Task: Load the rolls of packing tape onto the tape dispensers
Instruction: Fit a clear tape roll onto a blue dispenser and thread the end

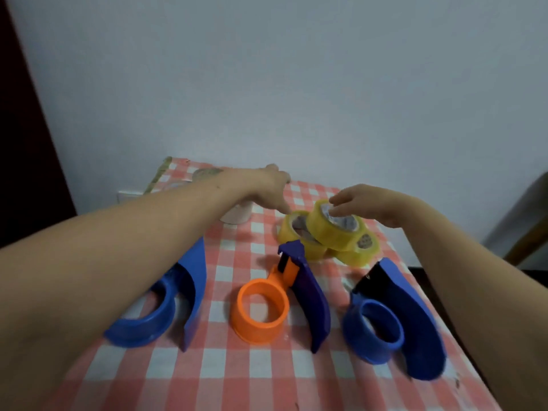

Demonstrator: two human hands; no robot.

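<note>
The right hand (374, 204), open-fingered, is resting on the top roll (333, 232) of the pile behind the orange dispenser (262, 311), the open left hand (267, 183) touching another roll (289, 229); probably light, stiff and slick, best pinched through the core.

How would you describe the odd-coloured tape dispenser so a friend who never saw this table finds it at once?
On the pink-and-white checked cloth, three tape dispensers lie in a row. Take the middle dispenser, in front of the pile of yellow tape rolls. It alone has an orange ring; the left dispenser and right dispenser have blue ones.
</note>
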